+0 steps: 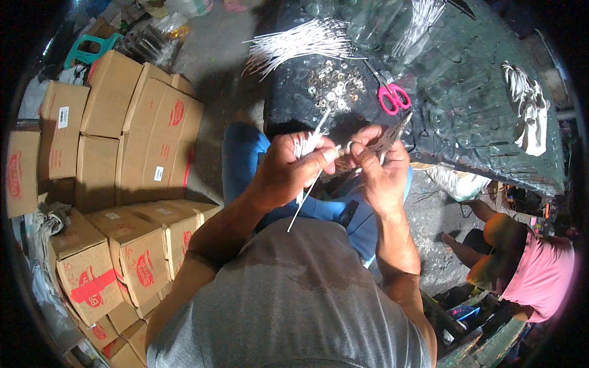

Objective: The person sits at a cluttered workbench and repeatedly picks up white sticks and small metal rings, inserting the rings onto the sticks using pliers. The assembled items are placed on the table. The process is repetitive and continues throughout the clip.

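Observation:
My left hand (291, 165) is closed round several thin white wicks (305, 146), their ends sticking out above and below the fist. Its thumb and finger pinch toward my right hand (380, 162), almost fingertip to fingertip over my lap. A small pale piece shows between them, too small to make out. My right hand is closed on dark metal pliers (392, 134), jaws pointing up and away. Just beyond the hands, small round metal discs with holes (337, 86) lie scattered on the dark tabletop (288, 98). Pink-handled scissors (392, 98) rest right of the discs.
A pile of white wicks (297, 46) lies at the table's far left, another bunch (420, 24) farther right. White cloth gloves (531, 113) lie near the right edge. Cardboard boxes (101, 168) are stacked at left. Another person (527, 264) sits at lower right.

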`<control>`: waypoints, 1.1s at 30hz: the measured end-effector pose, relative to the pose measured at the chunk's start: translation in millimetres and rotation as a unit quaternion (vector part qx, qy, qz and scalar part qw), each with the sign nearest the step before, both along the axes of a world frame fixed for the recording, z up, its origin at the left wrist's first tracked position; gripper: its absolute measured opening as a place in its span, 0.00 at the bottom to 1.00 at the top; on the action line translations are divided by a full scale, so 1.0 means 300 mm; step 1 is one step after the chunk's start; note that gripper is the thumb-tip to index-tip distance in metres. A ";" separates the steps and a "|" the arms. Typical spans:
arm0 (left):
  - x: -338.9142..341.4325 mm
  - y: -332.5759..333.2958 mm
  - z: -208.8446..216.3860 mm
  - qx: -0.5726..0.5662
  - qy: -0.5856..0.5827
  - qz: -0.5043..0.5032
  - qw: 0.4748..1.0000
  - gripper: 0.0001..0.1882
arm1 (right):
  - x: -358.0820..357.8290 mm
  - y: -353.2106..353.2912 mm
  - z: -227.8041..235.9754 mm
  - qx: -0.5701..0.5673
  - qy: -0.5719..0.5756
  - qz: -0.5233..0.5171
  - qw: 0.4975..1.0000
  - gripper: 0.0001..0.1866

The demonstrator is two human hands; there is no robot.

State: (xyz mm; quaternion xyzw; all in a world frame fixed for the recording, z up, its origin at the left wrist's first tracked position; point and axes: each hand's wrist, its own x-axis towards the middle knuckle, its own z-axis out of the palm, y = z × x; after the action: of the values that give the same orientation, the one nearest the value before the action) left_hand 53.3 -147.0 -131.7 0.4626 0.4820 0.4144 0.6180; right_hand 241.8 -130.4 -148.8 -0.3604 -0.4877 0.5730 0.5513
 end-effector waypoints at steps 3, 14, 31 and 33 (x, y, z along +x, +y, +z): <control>-0.006 0.019 0.002 0.028 -0.068 0.078 0.994 0.10 | 0.021 -0.016 -0.001 -0.035 -0.053 0.058 0.996 0.03; -0.081 0.085 0.031 0.162 -0.140 0.246 0.946 0.08 | -0.073 -0.188 -0.072 -0.058 -0.148 0.125 0.979 0.13; -0.152 0.048 0.055 0.169 -0.085 0.335 0.923 0.08 | -0.146 -0.166 -0.050 0.068 -0.209 0.008 0.975 0.06; -0.196 0.042 0.059 0.179 -0.054 0.384 0.904 0.08 | -0.112 -0.156 -0.033 0.044 -0.229 0.017 0.972 0.06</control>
State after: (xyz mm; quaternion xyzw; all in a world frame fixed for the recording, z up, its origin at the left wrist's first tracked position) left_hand -5.4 -134.3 -114.1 0.3214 0.5060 0.7234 0.3426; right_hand 208.3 -177.1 -158.9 -0.4487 -0.6320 0.4625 0.4304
